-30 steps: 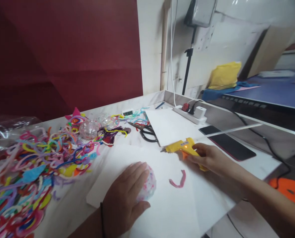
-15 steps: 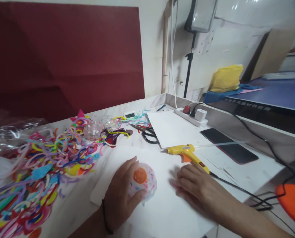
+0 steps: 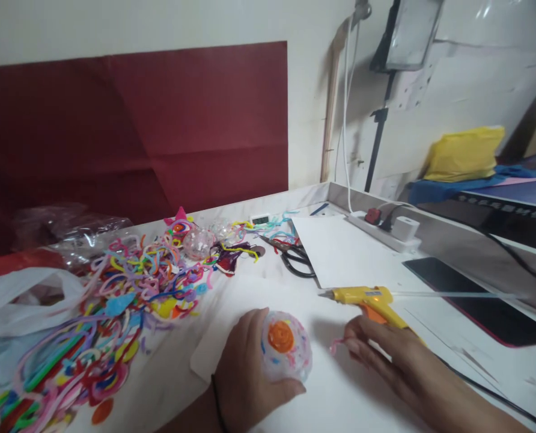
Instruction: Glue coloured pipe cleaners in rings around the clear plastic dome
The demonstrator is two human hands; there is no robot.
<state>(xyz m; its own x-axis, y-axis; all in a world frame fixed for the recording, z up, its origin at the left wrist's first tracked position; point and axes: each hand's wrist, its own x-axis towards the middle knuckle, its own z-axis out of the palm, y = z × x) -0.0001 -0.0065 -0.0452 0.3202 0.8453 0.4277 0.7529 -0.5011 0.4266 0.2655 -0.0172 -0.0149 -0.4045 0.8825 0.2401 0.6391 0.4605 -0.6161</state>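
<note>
- Right hand (image 3: 383,355), lower right, pinches a pink chenille stem (image 3: 334,346), end poking left.
- Left hand (image 3: 252,373), lower centre, curls round a speckled ball (image 3: 297,350)'s left side.
- Glue gun (image 3: 358,294), right of centre: label unreadable.
- Far right: pale lettering (image 3: 508,206), illegible.

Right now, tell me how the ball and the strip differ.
The ball is round and bulky; the strip, as far as it shows, is thin and curved. The ball is speckled with several colours and bears an orange disc; the strip looks plain pink. The left hand cups the ball, while the right hand pinches the strip. Both are in hand.
</note>
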